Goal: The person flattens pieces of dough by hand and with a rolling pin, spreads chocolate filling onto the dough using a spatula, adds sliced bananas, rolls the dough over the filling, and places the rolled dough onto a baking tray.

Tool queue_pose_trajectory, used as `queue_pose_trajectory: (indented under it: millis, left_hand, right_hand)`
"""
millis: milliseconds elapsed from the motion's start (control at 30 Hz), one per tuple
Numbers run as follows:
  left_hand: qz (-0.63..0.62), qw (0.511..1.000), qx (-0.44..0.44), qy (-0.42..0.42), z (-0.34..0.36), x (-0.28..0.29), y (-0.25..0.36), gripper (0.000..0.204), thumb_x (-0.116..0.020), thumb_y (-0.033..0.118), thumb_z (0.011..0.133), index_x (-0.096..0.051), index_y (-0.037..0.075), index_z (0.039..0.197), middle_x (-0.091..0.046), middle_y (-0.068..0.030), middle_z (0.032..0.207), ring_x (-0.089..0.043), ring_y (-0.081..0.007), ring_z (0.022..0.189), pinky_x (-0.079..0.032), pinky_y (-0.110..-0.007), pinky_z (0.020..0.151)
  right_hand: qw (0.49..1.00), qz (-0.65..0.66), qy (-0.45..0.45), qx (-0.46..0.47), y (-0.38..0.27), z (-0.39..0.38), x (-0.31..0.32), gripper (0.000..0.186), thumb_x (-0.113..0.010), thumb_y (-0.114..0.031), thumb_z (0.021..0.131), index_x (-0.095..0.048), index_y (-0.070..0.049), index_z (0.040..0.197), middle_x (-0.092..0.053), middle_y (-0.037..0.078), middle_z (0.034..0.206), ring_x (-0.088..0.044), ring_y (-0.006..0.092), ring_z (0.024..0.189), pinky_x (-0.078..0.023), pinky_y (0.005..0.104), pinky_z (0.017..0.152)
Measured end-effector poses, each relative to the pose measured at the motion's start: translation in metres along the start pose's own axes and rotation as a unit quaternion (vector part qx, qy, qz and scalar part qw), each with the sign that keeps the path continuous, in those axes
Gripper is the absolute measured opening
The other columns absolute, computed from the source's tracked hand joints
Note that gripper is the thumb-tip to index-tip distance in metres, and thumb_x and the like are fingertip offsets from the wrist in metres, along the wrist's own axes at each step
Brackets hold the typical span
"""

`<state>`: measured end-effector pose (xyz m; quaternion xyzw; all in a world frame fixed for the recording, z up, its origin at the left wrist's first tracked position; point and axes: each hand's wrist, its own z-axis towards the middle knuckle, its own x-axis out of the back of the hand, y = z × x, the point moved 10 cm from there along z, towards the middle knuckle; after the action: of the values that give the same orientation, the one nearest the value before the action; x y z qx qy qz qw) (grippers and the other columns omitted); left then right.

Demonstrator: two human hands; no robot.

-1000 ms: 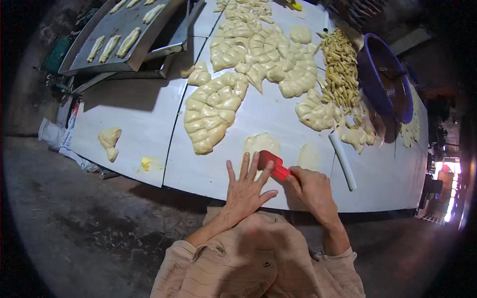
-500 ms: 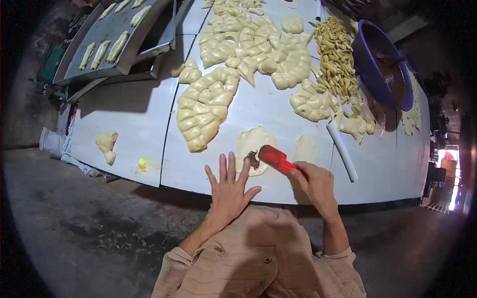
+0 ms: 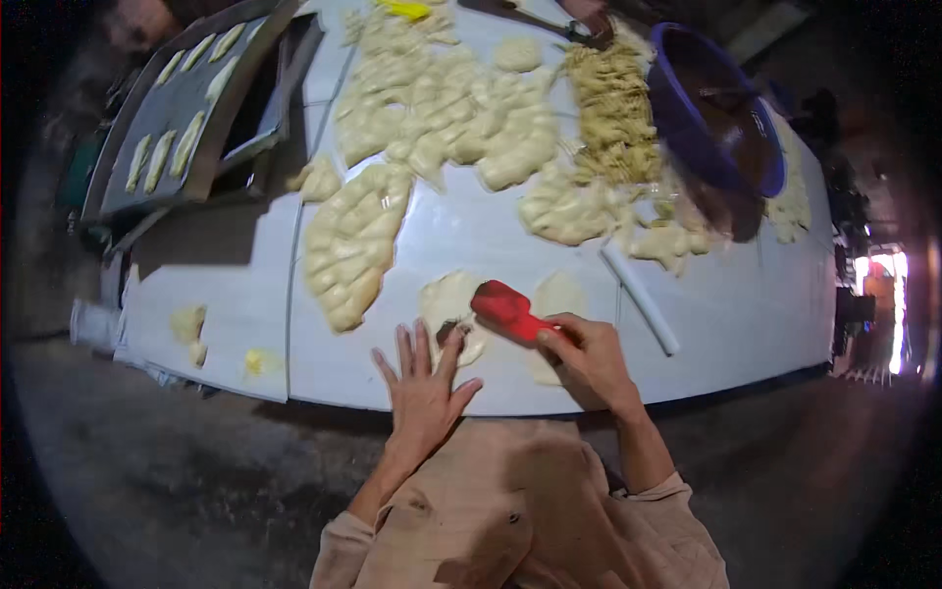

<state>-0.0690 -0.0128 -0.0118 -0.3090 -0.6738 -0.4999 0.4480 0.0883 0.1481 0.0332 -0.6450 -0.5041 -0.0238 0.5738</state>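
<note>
My left hand [image 3: 422, 401] lies with fingers spread at the near edge of a flattened piece of dough [image 3: 442, 292], one fingertip by a dark brown smear of filling [image 3: 449, 339]. My right hand [image 3: 589, 361] grips the handle of a red scoop [image 3: 503, 306]. The scoop's blade hangs over the right side of that dough piece; whether it touches cannot be made out. A second flat dough piece [image 3: 561, 293] is beside it, partly behind the scoop and my right hand.
A white rod [image 3: 640, 299] lies to the right. Beyond are scored dough sheets [image 3: 358, 245], a heap of pale yellow strips [image 3: 613, 118] and a purple basin [image 3: 677, 118] of brown filling. Trays [image 3: 196, 93] with shaped dough stand far left. At the far edge are a yellow object [image 3: 404, 10] and a long-handled tool [image 3: 530, 14].
The whole view has shifted, so the table sits further left and lower, with some blur. A yellow object and a long-handled tool now show at the far edge. Both hands keep nearly the same pose.
</note>
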Motion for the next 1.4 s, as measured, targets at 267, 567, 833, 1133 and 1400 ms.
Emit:
queue_pose_trajectory:
  millis: [267,567,833,1133,1400]
  left_hand:
    - [0.011,1.000,0.025,0.003,0.011,0.002,-0.004,0.082,-0.065,0.056,0.091,-0.041,0.007,0.152,-0.019,-0.0338,0.160,-0.011,-0.0579,0.148,-0.005,-0.081,0.108]
    - [0.088,0.996,0.005,-0.007,-0.020,-0.029,-0.012,0.073,-0.055,0.065,0.093,-0.053,0.017,0.147,-0.024,-0.0297,0.161,-0.021,-0.0549,0.146,-0.009,-0.079,0.110]
    - [0.137,0.979,-0.082,0.125,-0.038,-0.020,-0.005,0.090,-0.067,0.064,0.085,-0.037,0.021,0.158,-0.027,-0.0203,0.165,-0.016,-0.0425,0.154,-0.003,-0.071,0.116]
    - [0.100,0.981,-0.110,0.122,-0.034,-0.020,-0.003,0.052,-0.067,0.057,0.088,-0.065,0.025,0.129,-0.046,-0.0223,0.147,-0.040,-0.0485,0.136,-0.027,-0.072,0.110]
    - [0.058,0.984,-0.055,0.158,-0.035,-0.016,-0.012,0.058,-0.071,0.051,0.085,-0.059,0.015,0.129,-0.051,-0.0191,0.144,-0.043,-0.0434,0.134,-0.028,-0.066,0.113]
  right_hand:
    - [0.924,0.324,0.193,-0.058,0.061,0.024,0.143,0.029,-0.071,-0.019,0.094,-0.065,-0.002,0.118,-0.064,0.000,0.082,-0.055,0.0050,0.059,-0.043,0.0216,0.049]
    - [0.769,-0.353,0.533,0.019,0.071,0.048,0.348,0.034,-0.059,-0.009,0.094,-0.065,-0.014,0.127,-0.067,0.015,0.103,-0.067,0.0345,0.088,-0.054,0.0462,0.080]
    - [0.849,-0.286,0.442,-0.052,0.079,0.015,0.294,0.031,-0.054,-0.014,0.098,-0.065,-0.013,0.127,-0.068,0.015,0.100,-0.069,0.0322,0.088,-0.055,0.0432,0.075]
    - [0.899,-0.179,0.368,-0.156,0.189,0.053,0.271,0.038,-0.065,-0.029,0.093,-0.069,-0.005,0.122,-0.070,0.017,0.108,-0.066,0.0277,0.092,-0.052,0.0400,0.081]
    - [0.867,-0.182,0.449,0.113,0.089,0.076,0.248,0.028,-0.069,-0.017,0.089,-0.072,-0.006,0.116,-0.069,0.015,0.113,-0.065,0.0344,0.105,-0.051,0.0422,0.091]
